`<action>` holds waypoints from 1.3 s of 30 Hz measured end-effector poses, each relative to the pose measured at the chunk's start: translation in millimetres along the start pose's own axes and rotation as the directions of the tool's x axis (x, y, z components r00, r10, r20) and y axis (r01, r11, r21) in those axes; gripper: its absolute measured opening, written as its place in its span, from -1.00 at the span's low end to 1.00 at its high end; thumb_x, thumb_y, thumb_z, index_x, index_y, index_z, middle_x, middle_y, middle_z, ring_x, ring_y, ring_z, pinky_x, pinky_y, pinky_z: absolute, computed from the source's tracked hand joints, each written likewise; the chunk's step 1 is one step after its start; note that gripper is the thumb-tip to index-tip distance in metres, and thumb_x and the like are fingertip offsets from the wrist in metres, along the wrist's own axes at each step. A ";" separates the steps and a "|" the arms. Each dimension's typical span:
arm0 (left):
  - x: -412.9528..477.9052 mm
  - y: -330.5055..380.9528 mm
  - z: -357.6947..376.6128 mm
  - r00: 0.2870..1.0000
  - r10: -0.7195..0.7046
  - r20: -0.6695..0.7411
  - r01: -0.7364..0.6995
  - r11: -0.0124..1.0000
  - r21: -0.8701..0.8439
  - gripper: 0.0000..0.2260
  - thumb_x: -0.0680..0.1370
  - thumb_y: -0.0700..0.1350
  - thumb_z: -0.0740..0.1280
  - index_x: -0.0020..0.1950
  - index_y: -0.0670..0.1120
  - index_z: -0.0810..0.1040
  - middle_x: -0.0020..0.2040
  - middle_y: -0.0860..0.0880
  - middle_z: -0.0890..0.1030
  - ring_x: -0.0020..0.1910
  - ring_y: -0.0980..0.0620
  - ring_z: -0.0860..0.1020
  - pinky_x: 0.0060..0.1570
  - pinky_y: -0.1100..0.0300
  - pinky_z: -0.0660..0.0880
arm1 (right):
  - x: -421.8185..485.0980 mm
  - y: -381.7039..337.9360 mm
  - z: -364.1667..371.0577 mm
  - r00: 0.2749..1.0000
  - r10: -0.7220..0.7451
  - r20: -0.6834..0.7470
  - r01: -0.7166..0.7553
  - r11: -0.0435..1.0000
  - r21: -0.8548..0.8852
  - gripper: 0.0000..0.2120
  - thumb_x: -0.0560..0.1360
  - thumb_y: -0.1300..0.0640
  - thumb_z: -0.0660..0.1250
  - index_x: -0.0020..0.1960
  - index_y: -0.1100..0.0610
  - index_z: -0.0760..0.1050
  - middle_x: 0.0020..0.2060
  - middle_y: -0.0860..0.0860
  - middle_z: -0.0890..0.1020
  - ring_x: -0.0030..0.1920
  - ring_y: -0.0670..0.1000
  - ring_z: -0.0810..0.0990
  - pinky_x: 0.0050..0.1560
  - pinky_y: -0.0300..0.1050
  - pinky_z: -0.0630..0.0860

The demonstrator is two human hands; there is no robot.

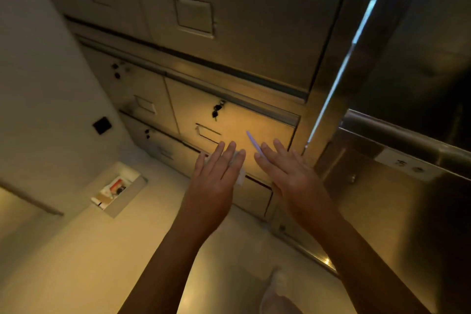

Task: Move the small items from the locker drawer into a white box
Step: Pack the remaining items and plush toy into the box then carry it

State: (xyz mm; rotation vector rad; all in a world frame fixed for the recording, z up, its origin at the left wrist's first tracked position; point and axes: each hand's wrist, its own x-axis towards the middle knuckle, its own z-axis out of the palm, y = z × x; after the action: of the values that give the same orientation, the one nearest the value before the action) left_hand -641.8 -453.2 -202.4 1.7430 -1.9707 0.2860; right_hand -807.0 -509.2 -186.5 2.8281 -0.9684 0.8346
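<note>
A bunch of keys (217,110) is seen hanging from the lock of the closed locker drawer (237,132). A white box (119,190), already holding small items, is set on the floor (102,257) by the wall. A crumpled white item (239,176) is clamped under the left hand (216,173); a thin purple stick (254,144) is pinched by the right hand (288,173).

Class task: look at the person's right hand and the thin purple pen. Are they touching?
Touching. The head view shows the pen running down into the right hand, its lower end lying against the fingers with no gap.
</note>
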 end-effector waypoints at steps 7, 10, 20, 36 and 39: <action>-28.1 -67.5 -24.8 0.975 -0.220 -0.020 0.221 0.972 0.075 -0.45 0.30 -0.46 0.38 0.28 -0.28 0.45 0.27 -0.28 0.46 0.26 -0.31 0.41 0.16 -0.33 0.26 | 65.8 -43.2 52.3 0.981 -0.191 0.029 0.185 0.972 0.144 -0.47 0.17 0.49 0.51 0.13 0.35 0.53 0.11 0.33 0.55 0.13 0.40 0.48 0.04 0.40 0.35; -27.4 -98.6 -26.2 0.957 -0.288 -0.026 0.289 0.950 0.118 -0.45 0.28 -0.47 0.39 0.27 -0.29 0.46 0.26 -0.29 0.48 0.25 -0.31 0.42 0.16 -0.31 0.25 | 100.9 -52.9 78.3 0.966 -0.258 0.013 0.251 0.950 0.185 -0.53 0.23 0.45 0.47 0.13 0.35 0.53 0.11 0.32 0.55 0.13 0.38 0.49 0.04 0.40 0.36; 33.2 -218.4 -34.9 0.896 -0.440 -0.058 0.439 0.860 0.260 -0.40 0.22 -0.48 0.47 0.25 -0.29 0.48 0.22 -0.29 0.51 0.21 -0.30 0.46 0.09 -0.34 0.33 | 246.6 -63.7 164.3 0.922 -0.387 -0.013 0.372 0.878 0.301 -0.48 0.24 0.49 0.46 0.18 0.31 0.51 0.16 0.29 0.53 0.18 0.33 0.47 0.13 0.31 0.33; 29.6 -344.3 -48.6 0.726 -0.682 -0.090 0.661 0.654 0.369 -0.29 0.13 -0.45 0.53 0.26 -0.26 0.48 0.24 -0.27 0.51 0.22 -0.30 0.46 0.12 -0.28 0.29 | 366.4 -128.8 259.7 0.810 -0.587 -0.007 0.536 0.735 0.416 -0.42 0.13 0.48 0.54 0.13 0.32 0.54 0.11 0.29 0.57 0.13 0.35 0.51 -0.02 0.40 0.46; 22.1 -375.8 -52.5 0.707 -0.700 -0.104 0.684 0.639 0.351 -0.30 0.13 -0.46 0.54 0.26 -0.26 0.48 0.23 -0.27 0.51 0.22 -0.29 0.45 0.14 -0.25 0.21 | 384.0 -151.9 280.6 0.797 -0.604 0.007 0.545 0.725 0.422 -0.41 0.12 0.49 0.54 0.13 0.32 0.53 0.11 0.28 0.57 0.13 0.34 0.51 -0.02 0.40 0.45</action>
State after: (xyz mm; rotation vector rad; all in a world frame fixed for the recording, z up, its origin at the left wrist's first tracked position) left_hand -265.9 -509.1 -207.3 2.6210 -1.1490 0.3530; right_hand -331.2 -658.1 -213.3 3.2525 0.1591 0.8134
